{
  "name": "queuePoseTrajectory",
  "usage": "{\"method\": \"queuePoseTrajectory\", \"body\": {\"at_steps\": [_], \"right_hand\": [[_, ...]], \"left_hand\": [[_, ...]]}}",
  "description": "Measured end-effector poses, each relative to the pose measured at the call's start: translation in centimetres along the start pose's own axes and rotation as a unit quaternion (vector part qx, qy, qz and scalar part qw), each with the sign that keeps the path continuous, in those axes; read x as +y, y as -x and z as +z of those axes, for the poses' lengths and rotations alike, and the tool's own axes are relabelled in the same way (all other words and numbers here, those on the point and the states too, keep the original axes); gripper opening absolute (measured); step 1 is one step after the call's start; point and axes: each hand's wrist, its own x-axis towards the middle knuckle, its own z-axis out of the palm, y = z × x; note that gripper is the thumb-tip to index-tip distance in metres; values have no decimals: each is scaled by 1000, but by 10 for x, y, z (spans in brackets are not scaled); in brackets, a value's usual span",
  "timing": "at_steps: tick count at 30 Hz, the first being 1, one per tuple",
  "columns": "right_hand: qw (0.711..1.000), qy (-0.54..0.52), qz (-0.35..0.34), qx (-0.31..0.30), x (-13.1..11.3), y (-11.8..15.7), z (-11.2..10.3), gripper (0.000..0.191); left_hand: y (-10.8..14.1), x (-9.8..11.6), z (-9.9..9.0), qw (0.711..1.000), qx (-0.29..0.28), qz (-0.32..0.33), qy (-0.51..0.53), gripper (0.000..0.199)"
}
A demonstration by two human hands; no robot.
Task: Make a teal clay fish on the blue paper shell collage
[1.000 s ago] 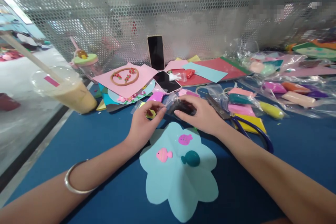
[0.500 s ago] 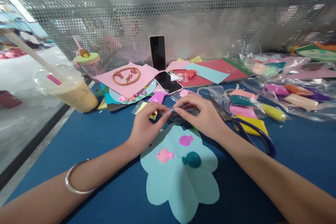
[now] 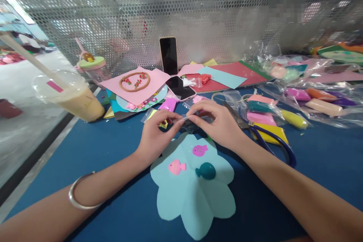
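My left hand [image 3: 160, 130] and my right hand [image 3: 214, 123] meet above the far edge of a light blue scalloped paper [image 3: 195, 204]. Each pinches the pale top edge of a small clear plastic bag [image 3: 188, 125], which looks dark inside; its contents are hard to make out. On the creased paper lie a pink striped clay fish [image 3: 176, 166], a purple clay fish [image 3: 200, 150] and a teal clay fish [image 3: 207, 171]. Behind my left fingers a yellow packet [image 3: 163, 124] is partly hidden.
Blue-handled scissors [image 3: 272, 140] lie right of my right hand, beside several bagged clay packets [image 3: 261, 107]. A drink cup [image 3: 76, 100] stands at the left. Behind are a phone lying flat [image 3: 180, 89], an upright phone [image 3: 169, 56] and pink paper [image 3: 113, 85].
The whole view has shifted slightly left and up. Both hands keep their pinch on the plastic bag with hardly any movement; the clay fish stay in place on the paper.
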Motion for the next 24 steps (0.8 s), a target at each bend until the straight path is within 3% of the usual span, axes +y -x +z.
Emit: {"method": "queuePoseTrajectory", "body": {"at_steps": [24], "right_hand": [[1000,-2,5,24,1,0,1,8]], "left_hand": [[0,-2,-1,998,27,44,-42,1]]}}
